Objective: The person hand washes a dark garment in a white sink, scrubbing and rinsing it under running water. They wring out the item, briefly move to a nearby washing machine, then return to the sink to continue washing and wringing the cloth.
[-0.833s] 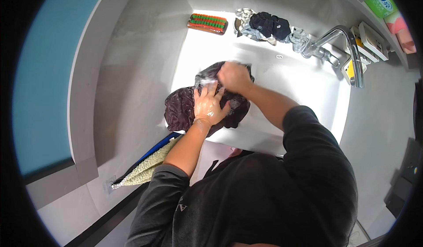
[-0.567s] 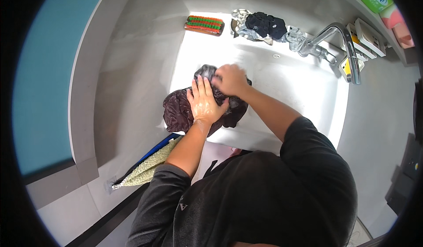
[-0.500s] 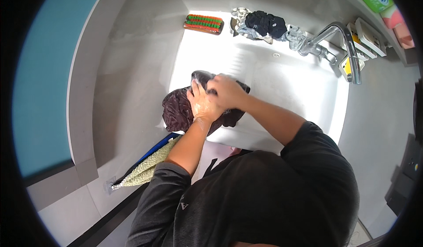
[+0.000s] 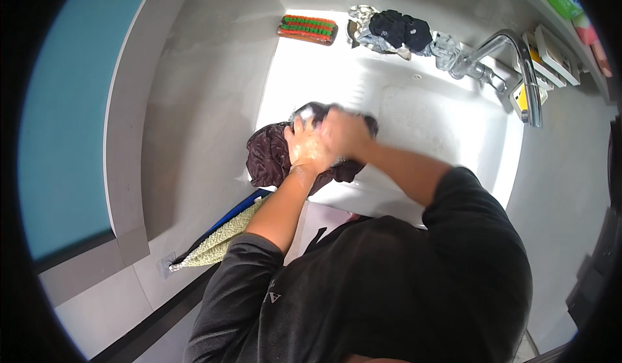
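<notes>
A dark maroon wet garment (image 4: 267, 156) lies bunched at the near left of the white sink (image 4: 453, 130). My left hand (image 4: 306, 148), shiny and wet, presses on it with its fingers spread. Right beside it my right hand (image 4: 346, 134) is closed on a darker fold of the garment, and motion smears its fingers. White suds show on the cloth just beyond the hands. The palms and the cloth under them are hidden.
A scrub brush (image 4: 308, 30) with red and green bristles rests bristles-up on the far ledge. Several small garments (image 4: 400, 31) lie beside it. The chrome faucet (image 4: 512, 36) arches over the sink's right side. A pale green towel (image 4: 223, 240) hangs at the near left.
My right hand has shifted slightly against the left and is more blurred. More white suds show between them. The whole view has shifted a little, with the sink now further right.
</notes>
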`<action>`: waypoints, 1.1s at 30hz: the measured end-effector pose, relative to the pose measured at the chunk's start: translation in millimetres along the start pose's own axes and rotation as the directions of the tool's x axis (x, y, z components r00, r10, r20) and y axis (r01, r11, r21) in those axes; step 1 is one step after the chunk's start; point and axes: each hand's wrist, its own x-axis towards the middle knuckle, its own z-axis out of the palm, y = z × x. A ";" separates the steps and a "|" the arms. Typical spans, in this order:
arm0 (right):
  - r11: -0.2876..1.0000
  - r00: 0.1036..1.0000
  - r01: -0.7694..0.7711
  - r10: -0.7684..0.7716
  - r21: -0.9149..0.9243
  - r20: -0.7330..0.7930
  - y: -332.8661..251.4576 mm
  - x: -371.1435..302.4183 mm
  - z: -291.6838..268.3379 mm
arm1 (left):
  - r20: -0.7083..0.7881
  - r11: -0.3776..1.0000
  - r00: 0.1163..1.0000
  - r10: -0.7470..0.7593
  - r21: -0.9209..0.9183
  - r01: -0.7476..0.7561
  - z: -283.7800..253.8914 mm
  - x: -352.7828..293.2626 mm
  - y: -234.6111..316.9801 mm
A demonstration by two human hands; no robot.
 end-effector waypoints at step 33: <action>0.992 0.987 0.052 -0.034 0.113 -0.154 12.7 4.1 11.3 | 0.056 0.992 0.992 0.112 0.055 -0.115 -10.2 44.1 -4.6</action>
